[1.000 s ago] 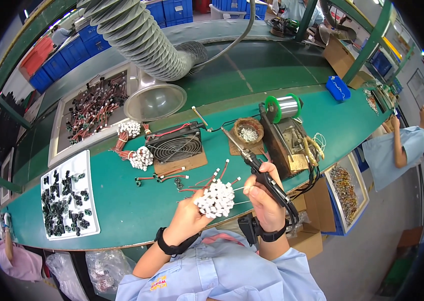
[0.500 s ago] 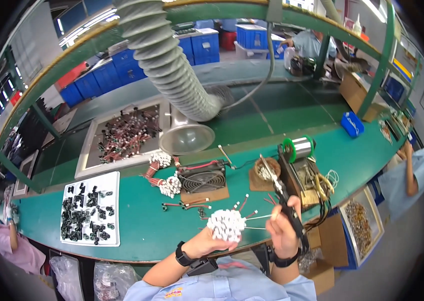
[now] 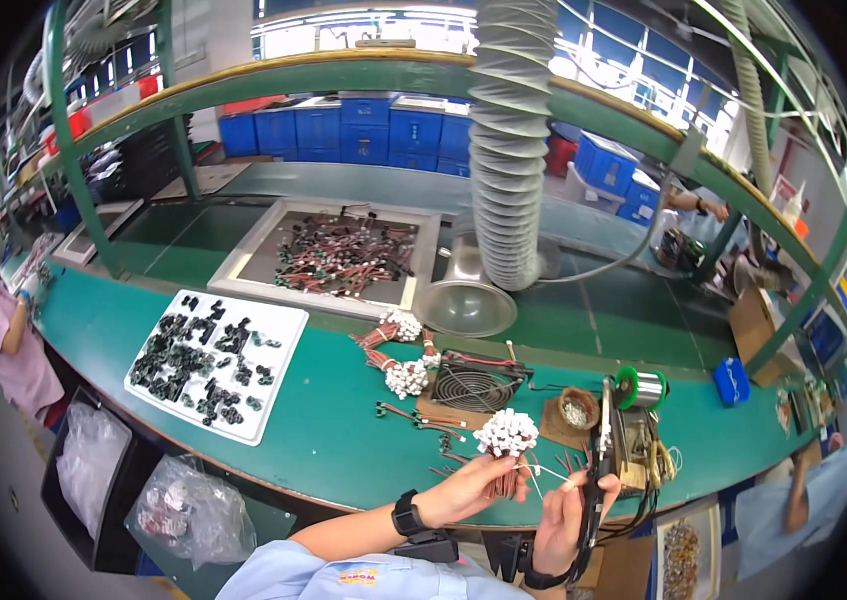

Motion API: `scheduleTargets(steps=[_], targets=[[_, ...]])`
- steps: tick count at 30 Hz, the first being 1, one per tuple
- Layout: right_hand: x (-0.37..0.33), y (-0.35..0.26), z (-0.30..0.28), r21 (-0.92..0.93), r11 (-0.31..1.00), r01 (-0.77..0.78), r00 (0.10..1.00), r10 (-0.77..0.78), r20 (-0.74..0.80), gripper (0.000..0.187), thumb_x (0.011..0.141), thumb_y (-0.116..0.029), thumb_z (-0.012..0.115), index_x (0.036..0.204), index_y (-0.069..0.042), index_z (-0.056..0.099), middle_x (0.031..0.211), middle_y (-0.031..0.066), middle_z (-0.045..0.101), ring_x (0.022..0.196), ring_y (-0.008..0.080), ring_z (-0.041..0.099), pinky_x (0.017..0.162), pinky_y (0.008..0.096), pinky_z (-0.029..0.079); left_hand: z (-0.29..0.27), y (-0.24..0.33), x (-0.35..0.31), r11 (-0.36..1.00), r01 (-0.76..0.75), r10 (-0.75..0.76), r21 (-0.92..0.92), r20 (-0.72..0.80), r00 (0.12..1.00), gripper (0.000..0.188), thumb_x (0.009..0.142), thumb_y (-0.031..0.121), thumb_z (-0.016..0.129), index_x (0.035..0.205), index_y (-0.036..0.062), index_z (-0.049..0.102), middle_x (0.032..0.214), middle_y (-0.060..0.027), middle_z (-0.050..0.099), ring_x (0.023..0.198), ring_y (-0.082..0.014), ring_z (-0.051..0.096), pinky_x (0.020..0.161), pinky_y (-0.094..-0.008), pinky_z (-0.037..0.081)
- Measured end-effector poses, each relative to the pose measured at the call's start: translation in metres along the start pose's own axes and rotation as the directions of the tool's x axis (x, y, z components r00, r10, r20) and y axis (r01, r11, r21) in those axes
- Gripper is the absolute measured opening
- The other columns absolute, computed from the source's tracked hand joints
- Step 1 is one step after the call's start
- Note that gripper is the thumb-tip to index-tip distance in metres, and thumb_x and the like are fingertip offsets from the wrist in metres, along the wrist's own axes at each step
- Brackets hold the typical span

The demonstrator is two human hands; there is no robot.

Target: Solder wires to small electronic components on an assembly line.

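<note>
My left hand [image 3: 475, 489] is closed around a bundle of red wires [image 3: 499, 484], whose white connectors [image 3: 506, 433] fan out at the top. A thin white strap [image 3: 535, 470], perhaps a tie or cord, loops at the bundle and runs toward my right hand [image 3: 561, 520]. My right fingertips pinch near its end. Along the same hand stands a long black-handled tool [image 3: 598, 480], which looks like a soldering iron, pointing away from me. The grip on its handle is partly hidden.
A fan [image 3: 478, 386], tied wire bundles [image 3: 405, 378], a small round pot [image 3: 578, 408] and a solder spool [image 3: 641, 387] surround the work. A white tray [image 3: 278, 340] of black parts lies left. An extraction hose [image 3: 509, 160] hangs behind. People stand at both sides.
The view has swung left. The bundle has tipped from connectors facing me to upright, showing its red wires. My right hand has come nearer the bundle, and the strap is slacker.
</note>
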State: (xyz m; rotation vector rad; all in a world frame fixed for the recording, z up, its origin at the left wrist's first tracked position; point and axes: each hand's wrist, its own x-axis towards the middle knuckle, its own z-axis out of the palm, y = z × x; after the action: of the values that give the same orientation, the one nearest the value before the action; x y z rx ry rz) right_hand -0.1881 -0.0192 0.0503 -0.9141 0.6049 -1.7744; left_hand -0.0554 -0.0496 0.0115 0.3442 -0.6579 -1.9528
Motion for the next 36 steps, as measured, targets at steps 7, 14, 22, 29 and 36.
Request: scheduleTargets(steps=[7,14,22,29,36], targets=[[-0.016,0.004,0.017,-0.083,0.996,0.046,0.999,-0.045,0.017,0.033,0.082,-0.001,0.053,0.106,-0.012,0.032,0.081,0.0087,0.05,0.053,0.008,0.038,0.05,0.0182,0.032,-0.004,-0.004,-0.01,0.995,-0.071,0.069,-0.076,-0.038,0.997,0.021,0.09,0.022,0.054,0.1,0.003,0.054,0.088,-0.0026,0.058,0.078,-0.0148,0.057,0.074,-0.0275,0.045],[-0.025,0.01,0.024,-0.138,0.987,0.088,0.996,-0.088,0.005,0.032,0.082,-0.001,0.052,0.105,-0.011,0.032,0.081,0.0086,0.049,0.059,0.0087,0.041,0.053,0.0172,0.034,0.004,0.011,-0.017,0.962,-0.11,0.1,-0.25,-0.05,0.994,0.012,0.086,0.016,0.057,0.09,0.0056,0.054,0.087,-0.0027,0.057,0.08,-0.0159,0.056,0.073,-0.0301,0.046],[-0.042,0.021,0.02,-0.194,0.976,0.095,0.992,-0.077,0.096,0.027,0.086,-0.004,0.051,0.106,-0.013,0.034,0.08,0.0052,0.046,0.056,0.0067,0.036,0.049,0.0173,0.028,-0.019,0.077,-0.029,0.72,-0.527,0.448,-0.451,-0.278,0.85,0.015,0.085,0.014,0.055,0.074,0.008,0.046,0.075,-0.0022,0.047,0.074,-0.0166,0.049,0.079,-0.0347,0.044],[-0.014,0.006,-0.021,-0.527,0.801,0.284,0.926,-0.373,-0.067,0.026,0.085,0.0,0.053,0.103,-0.013,0.038,0.084,0.0083,0.05,0.061,0.0068,0.041,0.052,0.0164,0.031,-0.038,0.081,-0.067,0.887,-0.405,0.444,0.222,-0.166,0.881,0.017,0.087,0.015,0.054,0.075,0.008,0.045,0.07,-0.0002,0.047,0.074,-0.0154,0.049,0.083,-0.0341,0.042],[0.002,-0.03,-0.087,-0.753,0.542,0.373,0.813,-0.583,-0.017,0.026,0.084,0.001,0.056,0.102,-0.011,0.041,0.085,0.0099,0.054,0.061,0.0078,0.045,0.054,0.0181,0.036,-0.053,0.047,-0.1,-0.142,0.106,0.514,0.984,-0.018,0.858,0.01,0.087,0.011,0.056,0.08,0.006,0.05,0.063,-0.0018,0.049,0.058,-0.0119,0.047,0.061,-0.0302,0.042]])
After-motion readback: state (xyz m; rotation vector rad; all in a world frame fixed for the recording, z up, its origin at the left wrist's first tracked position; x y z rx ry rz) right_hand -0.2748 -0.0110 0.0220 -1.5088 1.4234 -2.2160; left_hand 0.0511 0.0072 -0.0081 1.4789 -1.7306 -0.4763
